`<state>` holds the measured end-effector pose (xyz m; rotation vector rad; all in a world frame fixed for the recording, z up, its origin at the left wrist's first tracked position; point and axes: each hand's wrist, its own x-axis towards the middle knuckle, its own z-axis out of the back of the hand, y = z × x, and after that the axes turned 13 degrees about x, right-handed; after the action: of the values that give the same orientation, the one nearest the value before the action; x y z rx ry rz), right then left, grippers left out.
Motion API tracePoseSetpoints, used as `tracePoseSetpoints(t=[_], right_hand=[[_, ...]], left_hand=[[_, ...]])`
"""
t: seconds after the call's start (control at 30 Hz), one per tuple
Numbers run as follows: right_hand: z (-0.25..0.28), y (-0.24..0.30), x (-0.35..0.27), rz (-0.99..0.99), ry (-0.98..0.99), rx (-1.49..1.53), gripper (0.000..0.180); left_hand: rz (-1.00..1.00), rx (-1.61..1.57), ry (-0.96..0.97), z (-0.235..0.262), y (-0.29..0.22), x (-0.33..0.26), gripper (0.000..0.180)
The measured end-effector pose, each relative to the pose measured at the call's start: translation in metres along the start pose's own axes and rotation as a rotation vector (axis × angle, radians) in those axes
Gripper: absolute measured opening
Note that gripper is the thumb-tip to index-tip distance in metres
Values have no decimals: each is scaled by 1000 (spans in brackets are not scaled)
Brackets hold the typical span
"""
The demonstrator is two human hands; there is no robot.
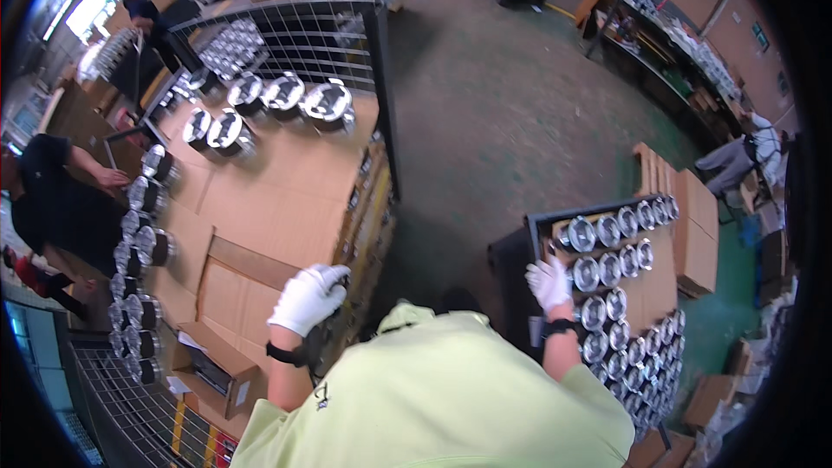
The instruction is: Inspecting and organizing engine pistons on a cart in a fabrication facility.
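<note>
My left hand (310, 299), in a white glove, hangs over the right edge of the cardboard-covered stack (286, 169) on my left. Its fingers are curled, with a small dark thing at the tips that I cannot make out. My right hand (549, 283), also white-gloved, is at the left edge of the dark-framed crate (598, 207) on my right, its fingers stretched forward and apart. Close to these fingertips stands a round shiny metal part (581, 234), in rows with several like it. More round metal parts with dark sides (328, 102) line the far and left sides of the stack.
An open cardboard box (213, 367) sits at the stack's near left corner. Wire mesh panels (299, 43) border the stack. A person in dark clothes (65, 199) stands beyond its left side; another person (754, 156) is at far right. Tall cartons (697, 230) stand behind the right crate.
</note>
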<state>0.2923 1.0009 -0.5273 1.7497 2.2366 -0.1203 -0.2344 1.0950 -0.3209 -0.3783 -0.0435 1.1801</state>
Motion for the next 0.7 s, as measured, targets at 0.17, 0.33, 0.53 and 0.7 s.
tracePoseSetpoints(t=[0.17,0.33,0.53,0.7], right_hand=[[-82,-99,106,-514,-438,-1244,47],[-48,-95,94,-470,-415,-2035,40],[-27,-79,45,-543,-592,-2092,35],[-35,-77,27,-458,-688,-2064,35]], left_hand=[[238,-44,-63,12,16,-17,34],[247,-228,-66,-13,22,-21,37],[161,-90,9,-19,30,-1,36],[67,-96,28,-4,22,46,35]])
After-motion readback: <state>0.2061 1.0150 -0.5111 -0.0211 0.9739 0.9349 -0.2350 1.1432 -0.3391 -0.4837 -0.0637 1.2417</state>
